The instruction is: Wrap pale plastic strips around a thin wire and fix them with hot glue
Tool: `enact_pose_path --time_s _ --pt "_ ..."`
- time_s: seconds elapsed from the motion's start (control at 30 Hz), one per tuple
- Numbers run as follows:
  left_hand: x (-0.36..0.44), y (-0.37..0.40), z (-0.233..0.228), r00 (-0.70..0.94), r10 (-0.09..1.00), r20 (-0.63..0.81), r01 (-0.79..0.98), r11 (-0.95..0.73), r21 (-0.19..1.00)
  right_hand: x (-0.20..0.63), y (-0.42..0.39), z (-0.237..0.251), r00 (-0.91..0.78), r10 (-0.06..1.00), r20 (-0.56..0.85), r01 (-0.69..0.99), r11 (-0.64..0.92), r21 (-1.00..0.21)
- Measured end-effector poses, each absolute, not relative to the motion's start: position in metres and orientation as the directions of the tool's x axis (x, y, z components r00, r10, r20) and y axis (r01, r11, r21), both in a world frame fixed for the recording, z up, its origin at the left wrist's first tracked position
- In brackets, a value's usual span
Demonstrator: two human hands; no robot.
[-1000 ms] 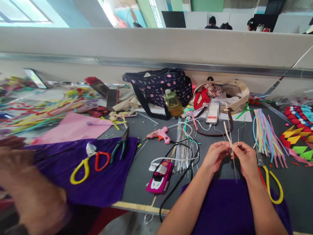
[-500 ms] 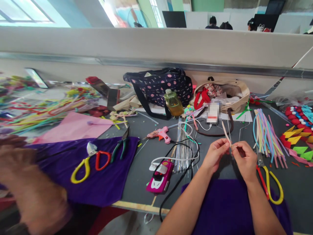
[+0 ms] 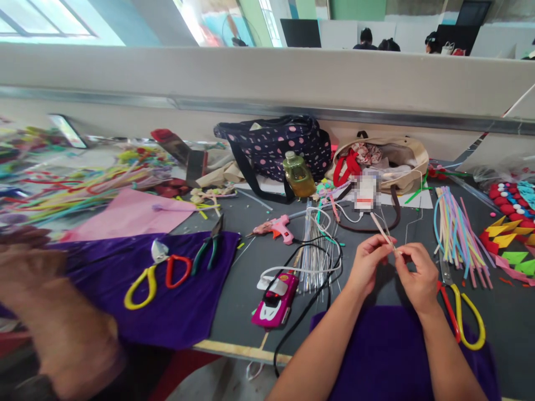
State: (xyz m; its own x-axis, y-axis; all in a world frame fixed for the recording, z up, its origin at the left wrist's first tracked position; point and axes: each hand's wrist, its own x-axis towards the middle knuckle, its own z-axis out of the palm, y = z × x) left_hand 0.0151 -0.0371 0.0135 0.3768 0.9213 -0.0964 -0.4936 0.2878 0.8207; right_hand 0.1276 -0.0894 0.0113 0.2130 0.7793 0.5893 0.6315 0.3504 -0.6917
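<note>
My left hand [image 3: 368,264] and my right hand [image 3: 416,275] meet above a purple cloth [image 3: 384,351], both pinching a thin beige strip [image 3: 379,227] together with a fine wire [image 3: 413,217]. The strip slants up and to the left from my fingertips. A bundle of pastel pipe cleaners [image 3: 455,234] lies just right of my right hand. Yellow and red scissors [image 3: 462,314] rest beside my right wrist.
A pink toy car [image 3: 276,299], a bunch of thin wires [image 3: 314,250] and a pink glue gun [image 3: 278,227] lie left of my hands. Further left are scissors [image 3: 152,275] and pliers [image 3: 209,245] on another purple cloth. Bags [image 3: 276,147] stand behind. Another person's blurred arm [image 3: 54,323] fills the lower left.
The beige strip has tilted further left and lower between my fingers, and my right hand has curled over it a little. The other person's arm barely moved.
</note>
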Motion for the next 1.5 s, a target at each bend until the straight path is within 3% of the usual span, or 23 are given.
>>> enact_pose_path --time_s 0.27,0.67,0.93,1.1,1.23,1.37,1.5 --pt "0.020 -0.037 0.012 0.324 0.943 -0.070 -0.595 0.260 0.760 0.126 -0.091 0.015 0.336 0.761 0.555 0.581 0.296 -0.758" --pt "0.021 -0.042 0.017 0.404 0.896 -0.185 -0.601 0.413 0.684 0.120 -0.090 0.006 0.490 0.647 0.585 0.519 0.323 -0.791" --pt "0.021 -0.041 0.018 0.374 0.920 -0.118 -0.630 0.346 0.695 0.111 -0.085 0.008 0.591 0.763 0.260 -0.007 0.327 -0.945" --pt "0.018 -0.041 0.020 0.349 0.936 -0.049 -0.629 0.273 0.728 0.112 -0.085 0.012 0.480 0.876 0.045 -0.305 0.214 -0.928" --pt "0.018 -0.042 0.022 0.368 0.930 0.019 -0.637 0.237 0.733 0.113 -0.087 0.015 0.370 0.929 0.008 -0.423 0.176 -0.889" --pt "0.021 -0.042 0.018 0.431 0.902 -0.019 -0.632 0.317 0.708 0.114 -0.086 0.014 0.415 0.906 0.085 -0.340 0.241 -0.909" --pt "0.023 -0.040 0.010 0.471 0.863 -0.180 -0.562 0.452 0.693 0.120 -0.087 0.011 0.538 0.776 0.330 0.080 0.343 -0.936"
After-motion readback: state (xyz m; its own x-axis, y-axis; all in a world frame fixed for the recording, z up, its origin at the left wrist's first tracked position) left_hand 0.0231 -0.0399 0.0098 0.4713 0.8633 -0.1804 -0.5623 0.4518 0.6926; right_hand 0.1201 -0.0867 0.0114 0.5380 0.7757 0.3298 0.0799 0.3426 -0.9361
